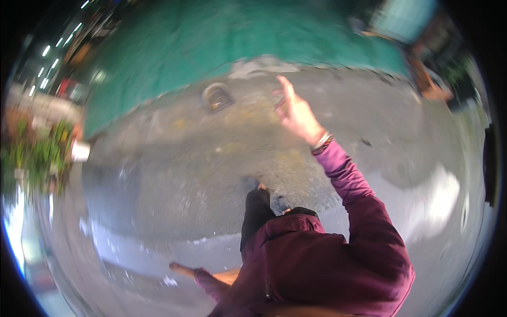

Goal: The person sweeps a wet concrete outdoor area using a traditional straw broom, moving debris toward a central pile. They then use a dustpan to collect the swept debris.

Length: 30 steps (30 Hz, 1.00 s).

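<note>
My right hand (297, 112) is raised out in front over the grey ground, with a bracelet (323, 141) at the wrist below a maroon sleeve. Its index finger points up and the others are partly bent and apart; nothing shows in it. Down at the lower left, my left hand (180, 268) hangs beside my body, small and blurred, so its fingers cannot be read. A tan shape (227, 276) shows between that arm and my jacket; I cannot make out its kind. Nearest beyond my right hand lies a rounded grey object (217, 97) with a darker middle, on the ground.
Wet grey ground (200, 158) spreads around my feet (283, 203). A green wall or sheet (237, 37) rises ahead. Green plants (39, 153) and a white pot (80, 151) stand at the left. Brownish objects (433, 87) lie at the far right.
</note>
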{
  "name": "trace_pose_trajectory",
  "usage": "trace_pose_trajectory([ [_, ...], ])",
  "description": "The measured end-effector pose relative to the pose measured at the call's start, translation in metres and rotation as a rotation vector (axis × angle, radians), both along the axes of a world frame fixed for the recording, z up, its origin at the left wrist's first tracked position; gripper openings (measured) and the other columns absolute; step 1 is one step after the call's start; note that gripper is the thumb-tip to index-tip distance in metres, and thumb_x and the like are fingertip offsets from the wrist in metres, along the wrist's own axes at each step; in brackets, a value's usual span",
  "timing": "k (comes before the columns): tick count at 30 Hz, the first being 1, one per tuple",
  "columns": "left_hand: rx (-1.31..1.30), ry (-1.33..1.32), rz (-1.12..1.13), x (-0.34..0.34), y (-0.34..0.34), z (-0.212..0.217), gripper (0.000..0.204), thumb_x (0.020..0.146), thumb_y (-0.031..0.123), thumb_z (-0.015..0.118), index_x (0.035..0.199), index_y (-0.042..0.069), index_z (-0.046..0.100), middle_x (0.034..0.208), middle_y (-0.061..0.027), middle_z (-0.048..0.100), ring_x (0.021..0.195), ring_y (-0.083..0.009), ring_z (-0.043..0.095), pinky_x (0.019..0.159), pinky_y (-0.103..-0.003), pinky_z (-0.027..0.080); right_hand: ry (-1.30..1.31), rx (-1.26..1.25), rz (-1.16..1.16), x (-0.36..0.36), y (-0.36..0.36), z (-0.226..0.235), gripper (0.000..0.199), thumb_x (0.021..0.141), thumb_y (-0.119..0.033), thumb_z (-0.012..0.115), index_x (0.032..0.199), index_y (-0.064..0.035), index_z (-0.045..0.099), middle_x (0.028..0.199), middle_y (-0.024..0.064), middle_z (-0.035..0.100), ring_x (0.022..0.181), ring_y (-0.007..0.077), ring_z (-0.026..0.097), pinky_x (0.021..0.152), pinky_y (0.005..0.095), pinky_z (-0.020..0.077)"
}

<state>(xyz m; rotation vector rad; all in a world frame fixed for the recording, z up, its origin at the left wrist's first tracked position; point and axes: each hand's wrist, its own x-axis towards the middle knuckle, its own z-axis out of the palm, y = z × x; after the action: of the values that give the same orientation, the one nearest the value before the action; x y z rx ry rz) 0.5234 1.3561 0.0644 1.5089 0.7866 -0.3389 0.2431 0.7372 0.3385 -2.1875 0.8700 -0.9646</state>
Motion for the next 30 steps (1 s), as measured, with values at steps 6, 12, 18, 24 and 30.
trace_pose_trajectory([
  [6,-0.088,0.000,0.285,0.042,-0.076,0.002,0.051,0.075,0.023,0.050,0.120,0.006,0.034,0.123,-0.0119,0.035,0.115,-0.0226,0.032,0.097,-0.034,0.024,0.589,-0.036,0.502,0.154,-0.150,0.022,0.050,0.076,-0.009,0.054,0.122,0.0017,0.038,0.104,0.0185,0.059,0.091,0.0313,0.059,0.080,0.0375,0.0459],
  [12,-0.094,-0.039,0.216,0.153,-0.223,0.036,0.060,0.074,0.022,0.049,0.128,0.006,0.028,0.132,-0.0132,0.028,0.123,-0.0236,0.026,0.102,-0.034,0.019,0.544,-0.006,0.407,0.266,-0.269,0.037,0.051,0.079,-0.016,0.055,0.123,0.0014,0.037,0.122,0.0201,0.049,0.096,0.0300,0.057,0.081,0.0340,0.0456],
  [18,1.042,0.052,-0.589,0.226,-0.332,0.096,0.069,0.073,0.021,0.047,0.135,0.006,0.022,0.140,-0.0146,0.022,0.131,-0.0246,0.019,0.107,-0.034,0.013,0.150,0.178,0.318,0.426,-0.351,0.003,0.075,0.084,-0.031,0.056,0.137,-0.0002,0.012,0.137,0.0203,0.029,0.122,0.0292,0.036,0.096,0.0331,0.0360],
  [24,-0.178,-0.178,0.754,0.251,-0.371,0.048,0.033,0.079,0.023,0.041,0.108,0.008,0.046,0.102,-0.0072,0.049,0.093,-0.0186,0.047,0.076,-0.029,0.038,0.164,-0.070,0.330,0.659,-0.470,-0.111,0.079,0.084,-0.037,0.053,0.130,0.0143,0.016,0.136,0.0284,0.023,0.130,0.0356,0.021,0.106,0.0379,0.0201],
  [30,-0.884,-0.725,1.313,0.180,-0.403,0.021,0.031,0.076,0.017,0.042,0.097,0.001,0.059,0.091,-0.0111,0.064,0.083,-0.0251,0.063,0.073,-0.035,0.054,0.718,-0.116,0.575,0.793,-0.578,-0.277,0.054,0.083,-0.032,0.051,0.131,-0.0120,0.037,0.129,0.0206,0.041,0.123,0.0343,0.033,0.104,0.0436,0.0221],
])
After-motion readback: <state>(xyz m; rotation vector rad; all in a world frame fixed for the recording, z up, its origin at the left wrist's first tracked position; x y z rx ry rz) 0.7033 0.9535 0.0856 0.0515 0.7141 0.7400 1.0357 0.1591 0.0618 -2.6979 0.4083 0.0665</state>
